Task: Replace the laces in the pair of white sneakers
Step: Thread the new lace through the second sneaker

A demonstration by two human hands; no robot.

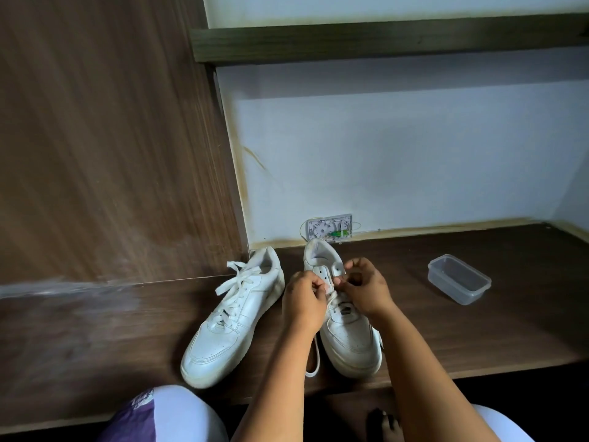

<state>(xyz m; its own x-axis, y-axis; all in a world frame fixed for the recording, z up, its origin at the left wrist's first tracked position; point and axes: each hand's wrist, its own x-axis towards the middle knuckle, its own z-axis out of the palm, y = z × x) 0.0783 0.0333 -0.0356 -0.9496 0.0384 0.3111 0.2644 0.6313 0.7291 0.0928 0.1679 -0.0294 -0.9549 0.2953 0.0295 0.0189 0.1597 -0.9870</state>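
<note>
Two white sneakers stand on the dark wooden desk [478,339], toes toward me. The left sneaker [232,327] is fully laced, its white lace ends lying loose near the collar. The right sneaker [347,336] is partly laced, with its upper eyelets bare. My left hand [304,301] and my right hand [366,290] meet over its tongue, fingers curled, each pinching the white lace [314,358] at the eyelets. One lace end trails down the sneaker's left side to the desk edge.
A clear plastic container [459,279] without a lid sits on the desk at the right. A white wall socket box [330,226] is behind the right sneaker. A wooden panel rises at the left, a shelf above. My knees are below the desk edge.
</note>
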